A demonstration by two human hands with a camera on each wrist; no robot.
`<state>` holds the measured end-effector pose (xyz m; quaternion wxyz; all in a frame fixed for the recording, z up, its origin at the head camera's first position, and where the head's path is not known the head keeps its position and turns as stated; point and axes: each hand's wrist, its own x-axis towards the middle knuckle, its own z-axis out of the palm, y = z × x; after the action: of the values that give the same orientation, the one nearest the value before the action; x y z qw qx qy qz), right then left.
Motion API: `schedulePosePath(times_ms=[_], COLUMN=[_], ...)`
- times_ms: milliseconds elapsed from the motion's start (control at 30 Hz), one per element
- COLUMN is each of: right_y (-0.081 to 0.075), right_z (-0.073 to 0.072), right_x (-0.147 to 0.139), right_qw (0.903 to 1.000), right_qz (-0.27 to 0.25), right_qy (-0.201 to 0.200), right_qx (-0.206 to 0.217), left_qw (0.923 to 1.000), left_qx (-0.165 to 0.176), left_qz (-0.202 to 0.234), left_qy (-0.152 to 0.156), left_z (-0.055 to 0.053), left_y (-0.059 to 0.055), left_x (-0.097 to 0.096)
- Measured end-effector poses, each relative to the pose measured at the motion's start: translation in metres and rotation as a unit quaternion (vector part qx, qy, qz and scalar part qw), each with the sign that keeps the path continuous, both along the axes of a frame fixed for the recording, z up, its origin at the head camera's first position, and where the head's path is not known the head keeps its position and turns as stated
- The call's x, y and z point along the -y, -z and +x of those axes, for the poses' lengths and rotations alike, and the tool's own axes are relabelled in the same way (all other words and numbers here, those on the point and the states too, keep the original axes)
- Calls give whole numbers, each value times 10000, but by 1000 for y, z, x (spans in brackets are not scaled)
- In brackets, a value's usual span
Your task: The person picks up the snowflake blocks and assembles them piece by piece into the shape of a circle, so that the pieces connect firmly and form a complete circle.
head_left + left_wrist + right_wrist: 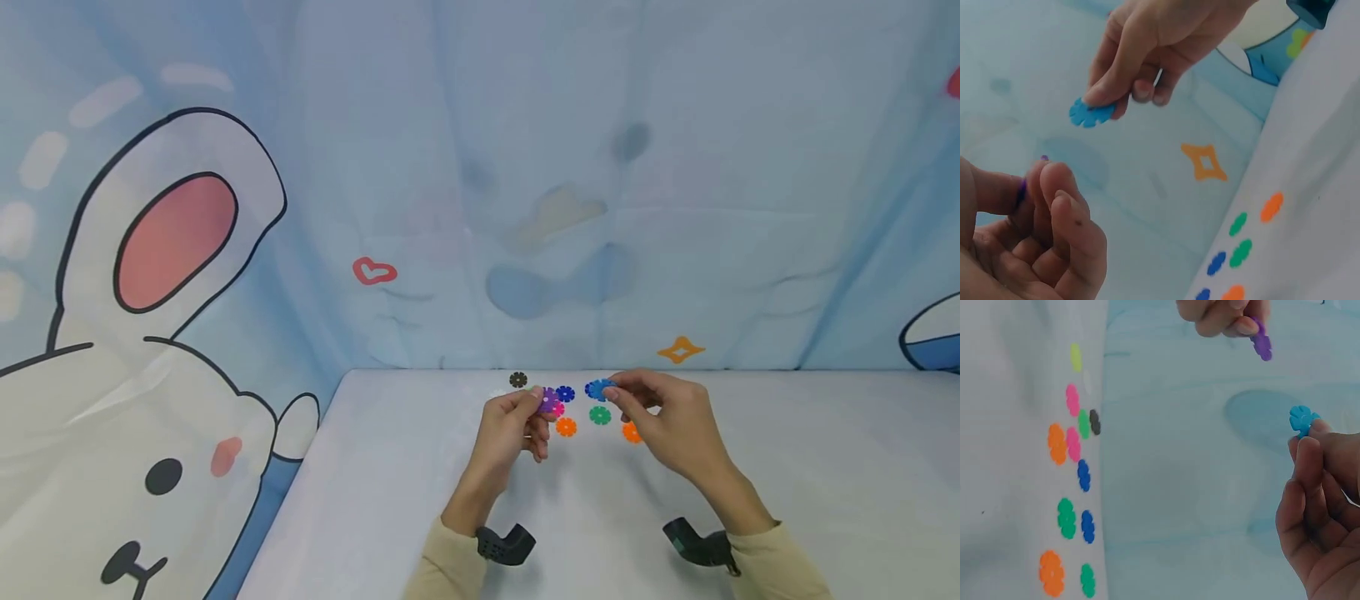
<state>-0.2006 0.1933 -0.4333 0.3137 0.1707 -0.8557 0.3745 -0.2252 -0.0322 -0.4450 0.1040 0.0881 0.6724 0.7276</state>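
Observation:
My left hand (510,425) pinches a purple snowflake disc (550,400) between thumb and fingertips, raised over the table. My right hand (671,421) pinches a light blue snowflake disc (1090,114) by its edge at about the same height. A gap separates the two discs; in the right wrist view the purple disc (1262,342) is at the top and the blue disc (1302,420) lower right. In the left wrist view, my left fingers hide most of the purple disc.
On the white table (600,500), several loose discs lie near the back edge, among them a green disc (599,415), an orange disc (566,427), a dark blue disc (1084,475) and a black disc (518,380). A printed curtain (480,167) hangs behind the table.

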Motion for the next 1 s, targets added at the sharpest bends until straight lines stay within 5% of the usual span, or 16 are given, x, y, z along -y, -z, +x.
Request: schedulePosePath(times_ms=[400, 1000], right_y=[-26, -33], right_z=[19, 26], right_x=[11, 15], right_qw=[9978, 9958], right_qz=[-7, -223], right_qy=[-408, -706], right_qx=[-519, -543], left_qw=[9959, 9877], left_qx=[-548, -1135], left_qz=[272, 407], left_qy=[664, 995], left_z=[28, 38], left_y=[-27, -37], left_x=[-11, -11])
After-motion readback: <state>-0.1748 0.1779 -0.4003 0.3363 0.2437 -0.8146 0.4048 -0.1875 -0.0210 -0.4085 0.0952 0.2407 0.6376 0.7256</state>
